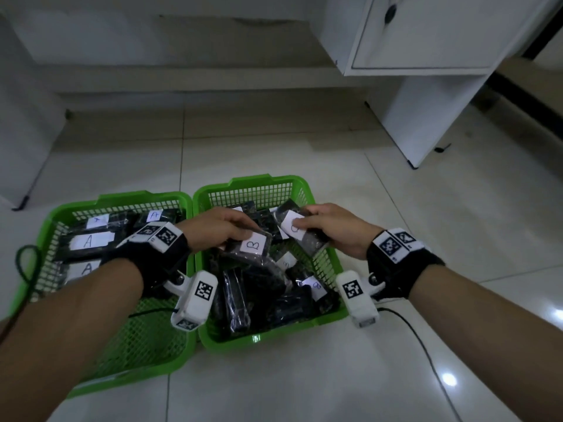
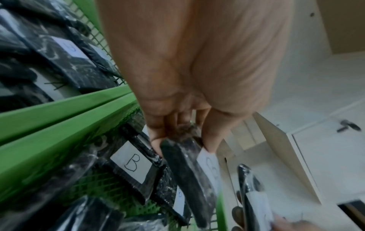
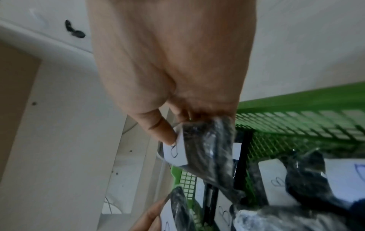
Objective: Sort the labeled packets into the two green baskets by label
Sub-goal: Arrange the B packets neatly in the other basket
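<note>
Two hands, one black plastic-wrapped packet each, both over the right green mesh basket [image 1: 330, 263]. Left hand [image 1: 219, 225] pinches a packet with a white "B" label [image 1: 248, 246], long axis lying crosswise. Right hand [image 1: 330, 226] grips another labelled packet [image 1: 300, 234], tilted; its letter is half covered. "A" packets [image 1: 86, 242] sit in the left green basket [image 1: 146, 339] alongside.

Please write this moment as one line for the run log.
left hand: holds B packet | right hand: holds labelled packet | both over right basket | left basket: A packets
</note>
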Demonstrator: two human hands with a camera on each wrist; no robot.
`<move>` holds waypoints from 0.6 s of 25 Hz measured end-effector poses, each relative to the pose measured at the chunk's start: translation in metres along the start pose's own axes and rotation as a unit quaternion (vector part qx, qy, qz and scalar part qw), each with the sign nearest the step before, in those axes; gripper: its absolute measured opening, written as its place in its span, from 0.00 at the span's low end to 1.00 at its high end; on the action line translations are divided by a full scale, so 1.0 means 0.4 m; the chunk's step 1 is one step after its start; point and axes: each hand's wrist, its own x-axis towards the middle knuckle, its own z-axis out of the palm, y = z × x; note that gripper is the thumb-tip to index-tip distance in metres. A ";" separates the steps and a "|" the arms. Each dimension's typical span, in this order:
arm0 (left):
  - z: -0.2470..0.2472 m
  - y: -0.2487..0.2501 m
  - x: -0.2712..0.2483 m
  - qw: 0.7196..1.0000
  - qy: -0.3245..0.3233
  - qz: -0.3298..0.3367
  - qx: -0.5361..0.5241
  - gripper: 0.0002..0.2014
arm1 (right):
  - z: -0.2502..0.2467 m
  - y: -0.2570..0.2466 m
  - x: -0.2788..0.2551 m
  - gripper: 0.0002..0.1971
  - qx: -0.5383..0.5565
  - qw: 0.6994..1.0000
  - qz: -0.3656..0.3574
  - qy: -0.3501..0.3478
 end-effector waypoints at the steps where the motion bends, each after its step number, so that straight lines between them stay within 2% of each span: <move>1: -0.010 -0.001 0.000 0.999 0.023 0.003 -0.026 0.10 | 0.000 0.003 0.004 0.06 0.072 0.997 0.013 0.005; 2: -0.018 -0.003 -0.002 0.997 0.051 0.008 -0.051 0.10 | -0.001 0.005 0.007 0.06 0.117 0.993 0.017 0.015; 4: -0.034 -0.008 0.003 0.989 0.125 0.021 -0.076 0.10 | -0.001 0.002 0.017 0.08 0.135 0.988 0.017 0.066; 7: -0.068 -0.026 0.021 0.976 0.213 0.033 0.016 0.12 | 0.010 -0.001 0.039 0.23 0.197 0.969 0.027 0.148; 9: -0.090 -0.038 0.033 0.972 0.206 0.041 0.106 0.12 | 0.022 -0.005 0.058 0.28 0.234 0.958 0.019 0.163; 12: -0.089 -0.062 0.049 0.965 0.137 0.054 0.218 0.10 | 0.036 -0.009 0.076 0.26 0.242 0.959 0.016 0.149; 15: -0.070 -0.081 0.066 0.924 0.083 0.078 0.365 0.10 | 0.042 -0.010 0.091 0.28 0.243 0.959 0.027 0.143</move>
